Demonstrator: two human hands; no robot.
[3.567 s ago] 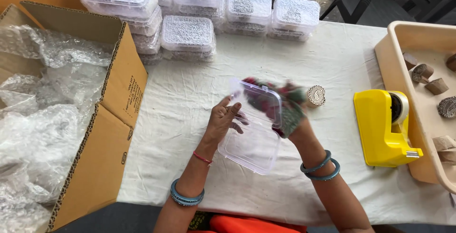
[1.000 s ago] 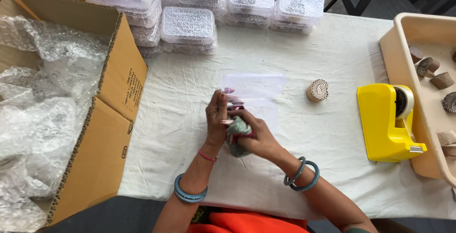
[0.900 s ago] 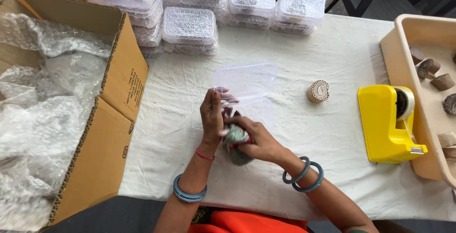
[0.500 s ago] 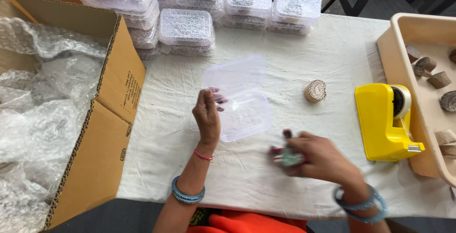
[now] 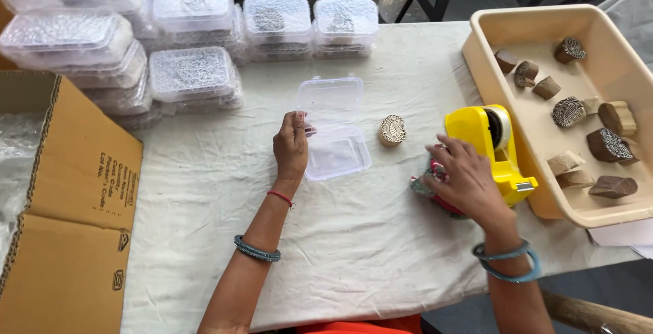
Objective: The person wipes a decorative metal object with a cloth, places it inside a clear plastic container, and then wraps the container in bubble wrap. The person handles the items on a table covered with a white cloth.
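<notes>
Clear plastic, hinged and lying open with its lid flat — the small box is sitting mid-table while the left hand is steadying its edge, fingers together, and the right hand is closing over a colourful bundle beside the yellow tape dispenser.

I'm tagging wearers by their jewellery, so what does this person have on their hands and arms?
Both arms are bare, no sleeves or gloves. The left hand has a thin red thread at the wrist and teal bangles further up the forearm. The right hand has two blue-teal bangles at the wrist. No rings are discernible.
</notes>
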